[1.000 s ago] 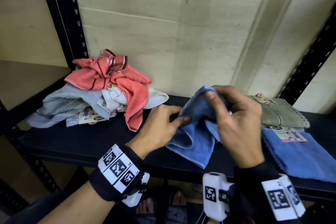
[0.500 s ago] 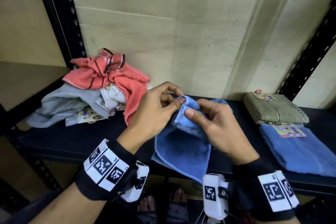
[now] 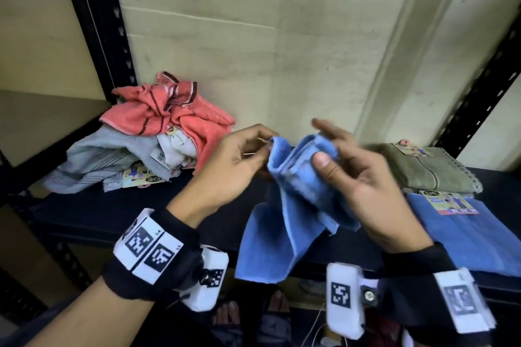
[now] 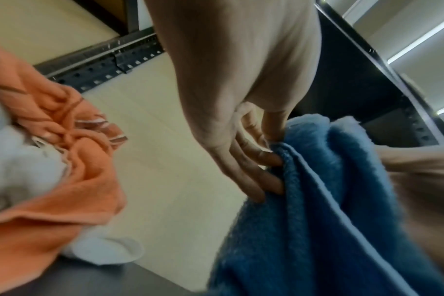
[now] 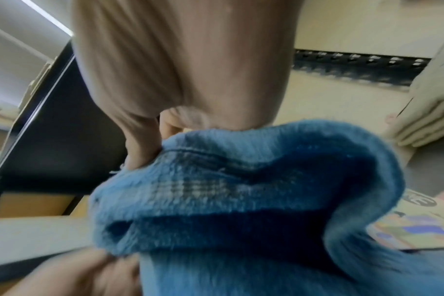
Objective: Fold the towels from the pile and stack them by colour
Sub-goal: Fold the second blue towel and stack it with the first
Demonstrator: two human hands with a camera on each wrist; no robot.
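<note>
**Between both hands, a blue towel held above the shelf**

Above the dark shelf hangs the blue towel, bunched at its top. Left hand pinches one upper edge; right hand grips the folds, thumb on front. Pile lies left; folded olive towel and folded blue towel right.

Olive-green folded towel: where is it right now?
In the head view the olive-green folded towel lies at the right of the black shelf, by the wall, just behind the folded blue towel.
</note>
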